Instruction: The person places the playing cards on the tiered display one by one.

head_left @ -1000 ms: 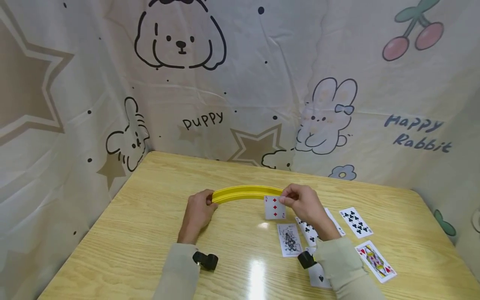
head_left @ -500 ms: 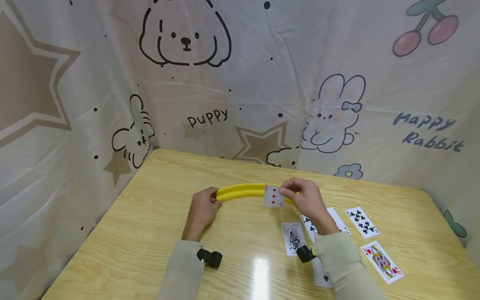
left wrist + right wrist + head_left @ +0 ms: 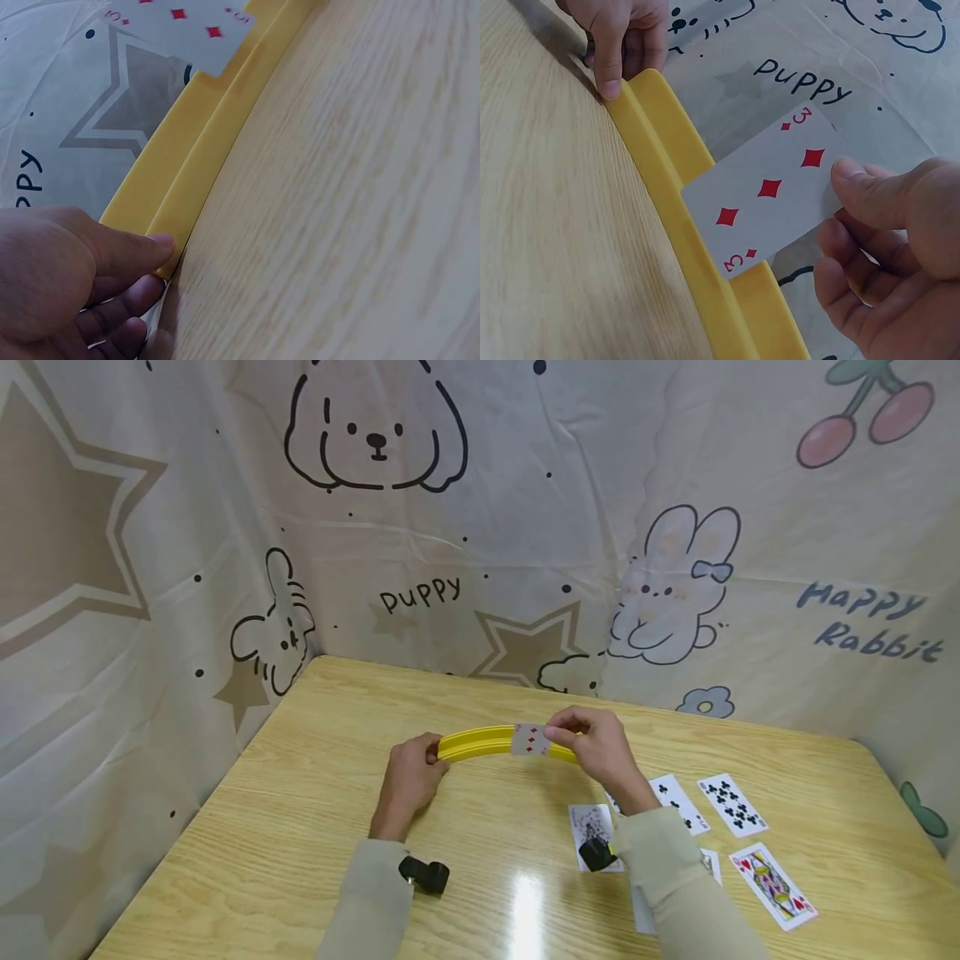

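My left hand [image 3: 408, 777] pinches the left end of a curved yellow playing-card holder [image 3: 474, 743], thumb in front and fingers behind. The left wrist view shows the thumb [image 3: 142, 251] pressed on its ledge. In my right hand [image 3: 596, 747] is a three of diamonds playing card [image 3: 769, 187], pinched at its upper edge between thumb and fingers. The card's face is turned toward me. Its lower edge is at the holder's step in the right wrist view; whether it sits in the groove I cannot tell. The holder's right end is hidden behind my right hand.
Several face-up cards lie on the wooden table [image 3: 300, 827] at the right: a joker [image 3: 588, 820], two clubs cards, one of them [image 3: 733, 806] farther right, and a hearts face card [image 3: 772, 885]. My right forearm partly covers others. A printed curtain [image 3: 420, 543] hangs behind the table.
My right hand has carried the three of diamonds up and away from me, from in front of the holder to over its middle-right part. The left hand keeps its grip.
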`<state>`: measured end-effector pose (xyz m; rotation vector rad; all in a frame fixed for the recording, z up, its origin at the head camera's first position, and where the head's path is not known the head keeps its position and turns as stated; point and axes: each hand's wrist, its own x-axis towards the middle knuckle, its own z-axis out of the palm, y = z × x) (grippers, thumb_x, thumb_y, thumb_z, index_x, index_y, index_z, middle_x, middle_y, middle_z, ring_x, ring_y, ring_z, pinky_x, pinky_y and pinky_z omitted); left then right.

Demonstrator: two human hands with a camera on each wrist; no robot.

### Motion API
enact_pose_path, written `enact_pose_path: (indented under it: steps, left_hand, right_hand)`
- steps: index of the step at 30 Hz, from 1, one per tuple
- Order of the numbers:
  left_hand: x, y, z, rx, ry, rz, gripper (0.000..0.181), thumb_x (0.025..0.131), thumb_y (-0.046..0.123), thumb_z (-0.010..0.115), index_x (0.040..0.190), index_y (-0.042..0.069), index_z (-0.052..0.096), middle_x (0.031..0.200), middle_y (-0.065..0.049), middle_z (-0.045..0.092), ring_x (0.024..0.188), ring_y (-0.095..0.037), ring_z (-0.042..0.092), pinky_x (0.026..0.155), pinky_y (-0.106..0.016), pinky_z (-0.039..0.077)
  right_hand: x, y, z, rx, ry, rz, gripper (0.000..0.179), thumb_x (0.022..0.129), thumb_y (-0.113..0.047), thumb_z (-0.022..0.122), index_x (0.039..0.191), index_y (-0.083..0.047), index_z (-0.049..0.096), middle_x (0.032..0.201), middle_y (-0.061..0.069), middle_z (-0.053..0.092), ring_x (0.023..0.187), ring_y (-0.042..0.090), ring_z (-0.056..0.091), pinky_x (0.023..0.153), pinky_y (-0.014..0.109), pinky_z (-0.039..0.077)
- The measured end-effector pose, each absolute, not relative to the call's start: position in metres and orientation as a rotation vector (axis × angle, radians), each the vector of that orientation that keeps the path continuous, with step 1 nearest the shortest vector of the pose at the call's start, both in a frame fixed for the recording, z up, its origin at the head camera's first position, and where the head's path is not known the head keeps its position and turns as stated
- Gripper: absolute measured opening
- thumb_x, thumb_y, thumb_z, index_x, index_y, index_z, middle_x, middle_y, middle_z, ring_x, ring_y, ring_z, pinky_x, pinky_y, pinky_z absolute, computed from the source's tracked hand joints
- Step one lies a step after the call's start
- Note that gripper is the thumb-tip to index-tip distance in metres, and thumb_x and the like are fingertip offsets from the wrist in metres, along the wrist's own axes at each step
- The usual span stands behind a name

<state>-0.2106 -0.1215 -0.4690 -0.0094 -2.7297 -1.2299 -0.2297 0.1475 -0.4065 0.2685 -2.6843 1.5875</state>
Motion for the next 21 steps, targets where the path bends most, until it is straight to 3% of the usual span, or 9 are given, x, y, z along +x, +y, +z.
enact_pose_path:
  steps: [8, 21]
  left_hand:
    - [-0.212, -0.123, -0.47, -0.022, -2.732, -1.216, 0.033, 0.086, 0.001, 0.078, 0.118, 0.001, 0.07, 0.098, -0.009, 0.07, 0.084, -0.019, 0.062, 0.076, -0.036, 0.053]
    - [-0.211, -0.121, -0.468, 0.003, -2.732, -1.248, 0.033, 0.087, 0.004, 0.077, 0.12, 0.003, 0.07, 0.103, -0.01, 0.07, 0.089, -0.019, 0.064, 0.078, -0.037, 0.054]
  right_hand:
    - [-0.239, 0.129, -0.401, 0.361, -2.611, 1.62, 0.009, 0.091, -0.013, 0.075, 0.092, -0.004, 0.074, 0.09, 0.005, 0.071, 0.083, 0.023, 0.058, 0.064, 0.031, 0.042]
    - [-0.248, 0.103, -0.398, 0.444, -2.597, 1.614, 0.006, 0.09, -0.01, 0.075, 0.092, -0.005, 0.075, 0.092, 0.005, 0.07, 0.082, 0.023, 0.058, 0.065, 0.031, 0.044]
